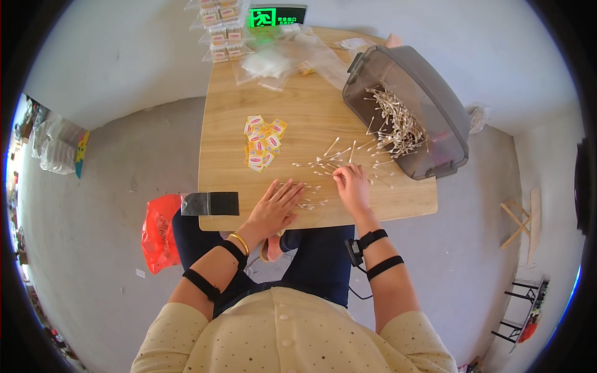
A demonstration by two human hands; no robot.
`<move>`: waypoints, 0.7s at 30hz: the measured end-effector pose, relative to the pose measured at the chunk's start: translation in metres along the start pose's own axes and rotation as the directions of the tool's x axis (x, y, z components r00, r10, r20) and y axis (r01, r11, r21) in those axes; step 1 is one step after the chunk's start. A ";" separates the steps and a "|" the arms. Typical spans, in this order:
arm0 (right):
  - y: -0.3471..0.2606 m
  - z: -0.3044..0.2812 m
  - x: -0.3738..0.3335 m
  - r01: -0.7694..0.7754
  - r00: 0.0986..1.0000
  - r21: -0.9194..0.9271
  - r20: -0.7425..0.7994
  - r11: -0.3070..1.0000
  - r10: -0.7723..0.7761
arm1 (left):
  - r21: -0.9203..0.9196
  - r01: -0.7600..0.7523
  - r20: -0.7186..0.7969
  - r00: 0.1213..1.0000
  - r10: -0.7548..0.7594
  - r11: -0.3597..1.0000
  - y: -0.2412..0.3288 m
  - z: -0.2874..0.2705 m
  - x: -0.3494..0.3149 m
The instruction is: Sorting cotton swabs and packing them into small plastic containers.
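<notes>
Nearest, just inside the front edge of the table (227,168), the left hand (273,203) lies flat, fingers long and slightly apart, over a small bunch of cotton swabs (313,204). Beside it the right hand (353,186) has thumb and fingertips drawn close together among loose swabs (326,163); whether one is pinched there, no telling! A black packet (214,203) sits at the table's left edge.

Farther in, yellow-and-white labels (264,143) lie in a loose heap, and to the right a grey tub (435,81) tips on its side, swabs piled inside and spilling from its mouth. So it looks partway: one bunch roughly gathered, plenty left in the scatter and the tub. Beyond, clear bags (267,64) lie flat, while filled bags (221,34) at far left look finished.
</notes>
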State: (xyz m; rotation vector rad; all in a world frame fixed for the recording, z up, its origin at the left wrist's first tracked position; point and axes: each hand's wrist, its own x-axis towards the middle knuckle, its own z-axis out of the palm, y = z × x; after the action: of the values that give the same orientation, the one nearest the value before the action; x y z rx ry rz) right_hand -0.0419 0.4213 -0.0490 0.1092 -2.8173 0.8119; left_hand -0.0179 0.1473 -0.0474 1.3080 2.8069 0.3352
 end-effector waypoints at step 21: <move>-0.023 0.010 0.031 0.252 0.965 -0.028 -0.062 0.967 -0.253 | -0.084 0.130 -0.071 0.988 -0.136 0.988 0.006 0.012 0.041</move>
State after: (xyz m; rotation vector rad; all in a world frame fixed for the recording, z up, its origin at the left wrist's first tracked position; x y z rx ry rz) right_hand -0.0710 0.3959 -0.0387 0.4214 -2.6754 0.7148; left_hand -0.0387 0.1847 -0.0546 1.1088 2.8914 0.4954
